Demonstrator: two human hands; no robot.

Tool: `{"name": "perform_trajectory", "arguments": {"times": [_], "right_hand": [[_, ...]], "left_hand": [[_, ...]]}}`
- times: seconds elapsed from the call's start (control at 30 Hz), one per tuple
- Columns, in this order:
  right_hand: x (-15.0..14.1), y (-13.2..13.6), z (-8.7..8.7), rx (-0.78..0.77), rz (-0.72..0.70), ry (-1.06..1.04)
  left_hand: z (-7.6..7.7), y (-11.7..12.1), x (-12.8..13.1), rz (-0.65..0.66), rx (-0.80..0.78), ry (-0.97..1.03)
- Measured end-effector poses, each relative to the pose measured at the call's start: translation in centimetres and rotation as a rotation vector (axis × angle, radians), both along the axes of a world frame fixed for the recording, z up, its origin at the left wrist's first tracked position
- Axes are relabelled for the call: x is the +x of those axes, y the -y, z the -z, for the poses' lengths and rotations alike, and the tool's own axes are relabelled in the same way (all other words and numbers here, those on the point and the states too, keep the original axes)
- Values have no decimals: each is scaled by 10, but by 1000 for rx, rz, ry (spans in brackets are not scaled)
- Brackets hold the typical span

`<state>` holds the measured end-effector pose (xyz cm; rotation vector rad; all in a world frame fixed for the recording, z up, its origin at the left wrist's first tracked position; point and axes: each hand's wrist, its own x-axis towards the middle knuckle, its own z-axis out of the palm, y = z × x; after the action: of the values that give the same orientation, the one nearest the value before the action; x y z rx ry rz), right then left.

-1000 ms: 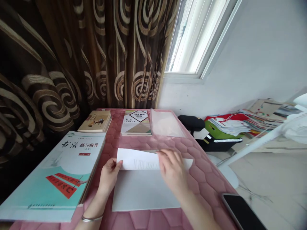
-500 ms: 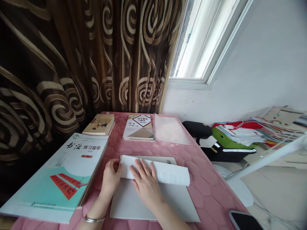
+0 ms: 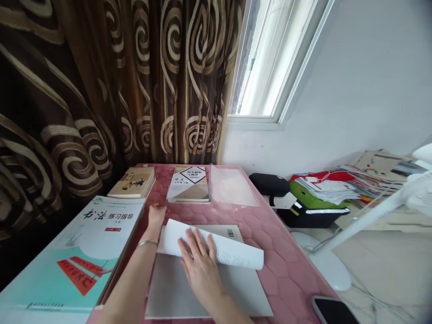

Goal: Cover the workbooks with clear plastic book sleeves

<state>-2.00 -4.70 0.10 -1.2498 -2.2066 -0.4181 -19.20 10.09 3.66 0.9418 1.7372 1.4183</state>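
Note:
My right hand (image 3: pixel 200 265) lies flat with fingers spread on a folded-over white printed sheet (image 3: pixel 241 252), pressing it against a white book (image 3: pixel 224 230) whose barcode shows at the top right. Under these, a larger pale grey-white sheet (image 3: pixel 175 292) lies on the table. Beyond the folded sheet's left end, my left hand (image 3: pixel 157 213) is apart from it, over the pink cover. Its fingers look curled in, with nothing visible in them. A silver bracelet (image 3: pixel 147 243) circles that wrist. To its left lies a large teal-and-white calligraphy workbook (image 3: pixel 101 238), stacked on others.
On the pink quilted tabletop (image 3: pixel 276 270), small tan books (image 3: pixel 131 182), a white workbook (image 3: pixel 189 184) and a clear plastic cover (image 3: pixel 234 184) lie at the back. A phone (image 3: pixel 334 310) sits near the right edge. Beyond it stands a white lamp (image 3: pixel 357 229).
My left hand has let go of the folded sheet's left edge and moved away forward, its fingers curled. My right hand stays flat on the sheet. The view has shifted slightly.

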Motion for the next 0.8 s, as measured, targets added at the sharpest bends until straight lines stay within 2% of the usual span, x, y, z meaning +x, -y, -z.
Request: {"name": "perform_trajectory", "arguments": {"times": [0.1, 0.23, 0.33, 0.43, 0.63, 0.8], "right_hand": [[0, 0, 2, 15, -12, -9], [0, 1, 3, 57, -38, -24], [1, 4, -2, 33, -46, -10], [1, 6, -9, -14, -49, 17], [0, 7, -11, -26, -48, 47], [-4, 3, 0, 4, -5, -5]], "left_hand": [[-5, 13, -3, 128, -2, 110], [-8, 47, -7, 257, 20, 185], [-4, 72, -9, 335, 46, 248], [5, 90, -9, 355, 43, 298], [22, 99, -8, 324, 50, 353], [21, 99, -9, 352, 149, 505]]}}
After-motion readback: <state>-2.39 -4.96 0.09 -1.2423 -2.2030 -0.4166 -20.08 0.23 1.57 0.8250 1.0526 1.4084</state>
